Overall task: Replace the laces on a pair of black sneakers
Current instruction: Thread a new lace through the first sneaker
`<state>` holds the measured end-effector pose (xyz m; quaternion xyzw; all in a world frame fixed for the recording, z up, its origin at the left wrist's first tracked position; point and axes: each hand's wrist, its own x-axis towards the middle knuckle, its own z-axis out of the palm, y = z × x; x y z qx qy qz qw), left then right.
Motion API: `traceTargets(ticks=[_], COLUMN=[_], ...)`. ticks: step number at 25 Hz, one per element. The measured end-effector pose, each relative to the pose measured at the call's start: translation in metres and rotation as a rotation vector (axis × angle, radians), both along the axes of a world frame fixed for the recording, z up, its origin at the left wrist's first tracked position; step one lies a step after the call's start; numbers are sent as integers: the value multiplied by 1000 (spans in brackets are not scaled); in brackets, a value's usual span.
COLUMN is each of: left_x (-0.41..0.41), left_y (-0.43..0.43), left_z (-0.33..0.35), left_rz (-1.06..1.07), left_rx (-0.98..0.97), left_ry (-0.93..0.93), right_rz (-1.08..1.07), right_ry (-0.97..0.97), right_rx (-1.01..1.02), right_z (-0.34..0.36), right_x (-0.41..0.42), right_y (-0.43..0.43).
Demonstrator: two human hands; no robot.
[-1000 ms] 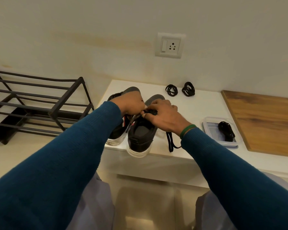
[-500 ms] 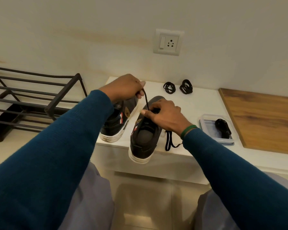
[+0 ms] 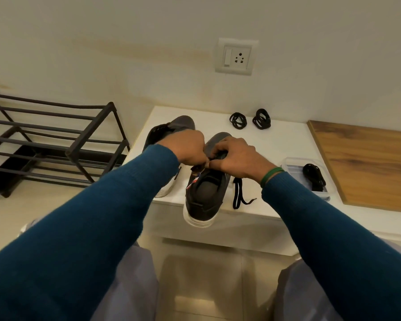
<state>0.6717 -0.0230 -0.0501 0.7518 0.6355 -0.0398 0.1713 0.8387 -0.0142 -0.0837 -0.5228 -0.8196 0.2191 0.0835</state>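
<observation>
Two black sneakers with white soles stand on a white ledge. The right sneaker has its heel hanging over the front edge. My left hand and my right hand meet over its eyelets, fingers curled and pinching the black lace there; the lace under the fingers is mostly hidden. A loose end of that lace lies on the ledge beside the shoe. The left sneaker is partly covered by my left arm. Two coiled black laces lie at the back of the ledge.
A clear plastic tray holding another black lace bundle sits right of the shoes. A wooden board covers the ledge further right. A black metal shoe rack stands on the left. A wall socket is above.
My left hand had pulled the lace up and to the left; it has come back down to the eyelets, next to my right hand. The right sneaker has barely moved.
</observation>
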Motion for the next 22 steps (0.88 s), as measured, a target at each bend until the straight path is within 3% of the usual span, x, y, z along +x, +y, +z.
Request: traceTargets(ticks=[2, 4, 6, 8, 9, 10, 11, 13, 16, 18, 22], left_x=[1, -6, -14, -26, -31, -34, -33, -26, -5, 3, -7], left_y=[-2, 5, 11, 14, 14, 14, 15, 17, 11, 8, 13], left_z=[-3, 7, 24, 38, 37, 35, 30, 17, -3, -11, 7], left_rz=[-12, 59, 284, 617, 714, 729, 683, 441, 59, -49, -30], left_rx=[-19, 27, 154, 223, 212, 225, 260, 312, 154, 42, 90], left_ry=[12, -264, -764, -1486, -1708, -1720, -1519, -909, -282, -81, -74], right_rz=[12, 17, 8, -4, -9, -13, -15, -9, 15, 17, 15], right_ry=[-8, -13, 11, 57, 55, 46, 43, 54, 47, 54, 109], right_rx=[-5, -18, -50, -67, -60, -58, -60, -62, -27, -18, -32], right_z=[1, 2, 3, 4, 3, 3, 2, 0, -2, -3, -4], right_x=[-1, 0, 5, 11, 14, 16, 17, 18, 18, 19, 21], right_y=[0, 2, 5, 9, 10, 12, 12, 12, 11, 12, 12])
